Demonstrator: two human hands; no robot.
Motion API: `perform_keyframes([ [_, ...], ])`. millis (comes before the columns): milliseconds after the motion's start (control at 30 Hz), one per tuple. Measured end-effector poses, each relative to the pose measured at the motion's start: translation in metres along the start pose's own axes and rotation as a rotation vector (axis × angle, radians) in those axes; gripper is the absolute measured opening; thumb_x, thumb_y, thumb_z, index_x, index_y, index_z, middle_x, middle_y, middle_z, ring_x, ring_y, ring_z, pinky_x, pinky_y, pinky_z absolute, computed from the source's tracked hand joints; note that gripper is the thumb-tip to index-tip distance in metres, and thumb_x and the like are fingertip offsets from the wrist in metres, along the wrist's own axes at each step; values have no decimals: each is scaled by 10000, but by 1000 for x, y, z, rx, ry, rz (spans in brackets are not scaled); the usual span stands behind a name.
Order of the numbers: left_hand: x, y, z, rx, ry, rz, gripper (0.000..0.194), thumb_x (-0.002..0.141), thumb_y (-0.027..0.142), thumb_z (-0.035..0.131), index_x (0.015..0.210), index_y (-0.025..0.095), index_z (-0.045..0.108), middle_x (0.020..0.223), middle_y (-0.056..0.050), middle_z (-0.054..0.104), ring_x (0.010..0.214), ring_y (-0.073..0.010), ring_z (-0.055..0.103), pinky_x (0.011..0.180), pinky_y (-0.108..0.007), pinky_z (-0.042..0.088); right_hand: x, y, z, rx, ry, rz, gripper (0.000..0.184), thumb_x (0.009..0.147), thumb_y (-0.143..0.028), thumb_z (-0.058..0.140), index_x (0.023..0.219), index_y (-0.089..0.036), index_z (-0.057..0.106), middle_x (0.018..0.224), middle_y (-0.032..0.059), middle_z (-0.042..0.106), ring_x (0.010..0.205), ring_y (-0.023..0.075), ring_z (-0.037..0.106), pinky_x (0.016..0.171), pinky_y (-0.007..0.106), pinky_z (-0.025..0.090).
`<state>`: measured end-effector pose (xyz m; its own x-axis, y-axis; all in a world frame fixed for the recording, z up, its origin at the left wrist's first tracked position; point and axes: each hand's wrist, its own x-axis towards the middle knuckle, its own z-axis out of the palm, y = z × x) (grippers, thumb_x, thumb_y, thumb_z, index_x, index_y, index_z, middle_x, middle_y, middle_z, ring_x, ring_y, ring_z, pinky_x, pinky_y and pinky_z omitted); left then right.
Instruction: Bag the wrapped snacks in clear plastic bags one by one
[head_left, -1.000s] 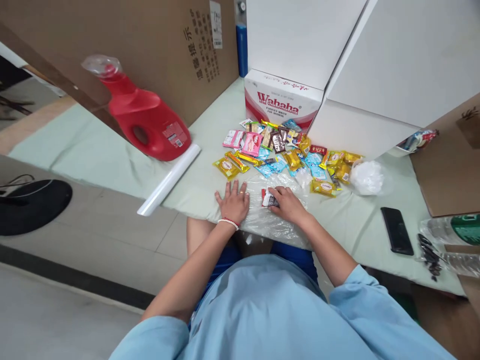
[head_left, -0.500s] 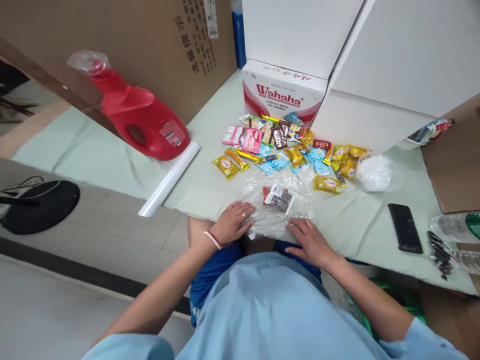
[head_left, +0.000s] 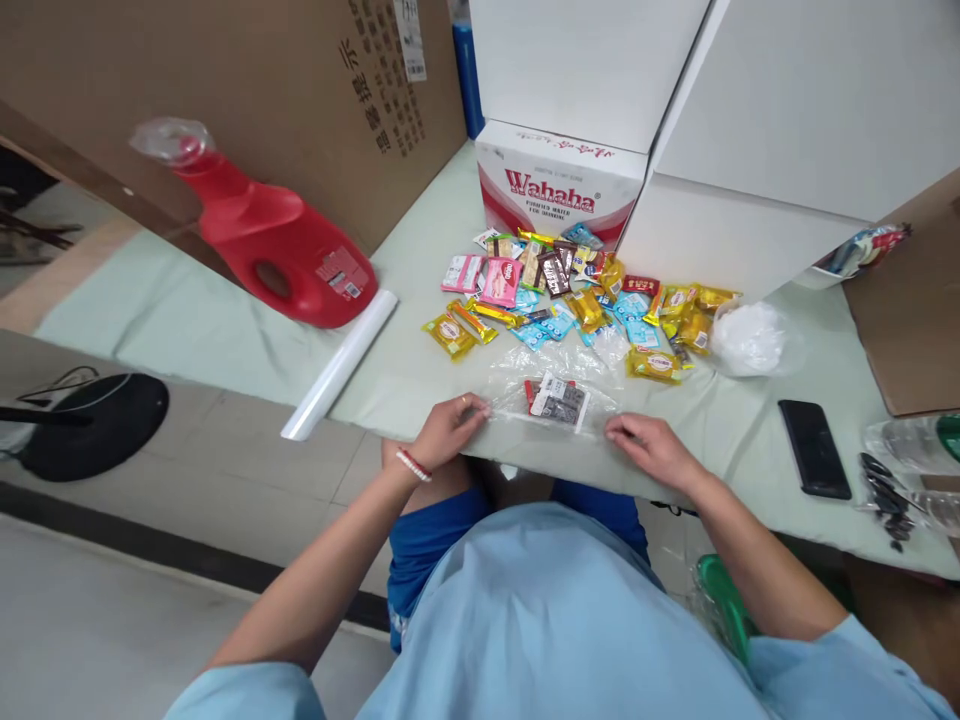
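A sheet of clear plastic film lies crinkled on the cloth-covered table in front of me. Under or inside it is a small grey and white snack packet, overlapping a red one. My left hand, with a ring and a bead bracelet, pinches the film's near left corner. At the near right corner my right hand has its fingertips closed on the film. The film's near edge runs between both hands, just in front of the packets.
Behind the film is a pile of wrapped snacks, backed by a Wahaha box. A white roll and a red jug stand left. Rightward are a white plastic bundle, a phone and clear bottles.
My hands have moved apart and now pinch the film's near corners instead of lying on it. The film's near edge has shifted away from me, towards the packets.
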<state>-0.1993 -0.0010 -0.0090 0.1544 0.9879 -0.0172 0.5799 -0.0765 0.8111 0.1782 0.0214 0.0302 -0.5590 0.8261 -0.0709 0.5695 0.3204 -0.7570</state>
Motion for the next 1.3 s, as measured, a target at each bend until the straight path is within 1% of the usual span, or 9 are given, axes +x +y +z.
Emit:
perform_keyframes([
  [300, 64, 0, 18, 205, 242, -179, 154, 836, 280, 562, 923, 199, 660, 895, -72, 700, 883, -242, 657, 883, -387, 532, 84, 31, -21, -342, 22, 251, 212, 927, -276, 530, 964, -171, 710, 814, 46, 719, 713, 173, 596, 656, 251, 372],
  [467, 45, 21, 18, 447, 669, -149, 305, 863, 233, 555, 1133, 142, 667, 1182, -195, 612, 1210, -362, 534, 1062, -553, 416, 83, 32, -9, -455, 2, 334, 217, 949, -325, 557, 974, -194, 729, 855, 57, 740, 757, 186, 615, 628, 251, 314],
  [533, 31, 37, 23, 511, 722, -86, 311, 913, 231, 518, 1173, 153, 669, 1211, -196, 612, 1250, -362, 516, 1080, -572, 376, 82, 31, -7, -465, -5, 348, 223, 962, -339, 553, 986, -200, 726, 873, 54, 746, 768, 185, 624, 624, 249, 311],
  [600, 20, 55, 35, 566, 563, 69, 297, 951, 222, 479, 1154, 208, 695, 1212, -158, 652, 1253, -326, 545, 1083, -550, 358, 82, 31, -6, -483, -17, 351, 230, 972, -342, 548, 998, -199, 726, 894, 57, 752, 779, 183, 633, 624, 247, 315],
  [700, 19, 76, 62, 616, 102, 363, 409, 982, 203, 423, 1304, 286, 661, 1334, -99, 676, 1288, -270, 561, 1039, -484, 385, 84, 28, -9, -543, -43, 347, 237, 975, -332, 542, 1018, -200, 734, 912, 66, 757, 797, 190, 647, 634, 253, 333],
  [767, 27, 82, 79, 658, -18, 370, 495, 985, 175, 394, 1433, 277, 579, 1463, -103, 614, 1290, -266, 557, 1004, -469, 404, 87, 24, -14, -579, -61, 345, 219, 956, -308, 561, 1006, -204, 748, 907, 76, 756, 808, 205, 655, 650, 264, 354],
  [1067, 43, 71, 100, 745, -45, 213, 469, 1030, 220, 347, 1428, 292, 585, 1530, -73, 564, 1218, -287, 559, 923, -479, 434, 147, -15, -19, -657, 47, 118, 366, 999, -331, 527, 1302, -159, 639, 1273, 172, 669, 1229, 310, 558, 974, 371, 439],
  [1200, 40, 71, 99, 752, -38, 204, 472, 1041, 235, 336, 1435, 308, 584, 1516, -65, 581, 1214, -286, 556, 910, -474, 439, 180, -15, 6, -635, -33, 164, 488, 913, -358, 670, 1335, -122, 601, 1301, 208, 658, 1232, 336, 561, 970, 387, 445],
  [1300, 40, 73, 100, 754, -39, 187, 475, 1042, 238, 330, 1439, 302, 583, 1523, -63, 575, 1218, -290, 551, 907, -481, 447, 192, -10, 12, -604, -70, 193, 344, 888, -294, 676, 1191, -133, 680, 1120, 164, 735, 1060, 296, 641, 889, 345, 460],
])
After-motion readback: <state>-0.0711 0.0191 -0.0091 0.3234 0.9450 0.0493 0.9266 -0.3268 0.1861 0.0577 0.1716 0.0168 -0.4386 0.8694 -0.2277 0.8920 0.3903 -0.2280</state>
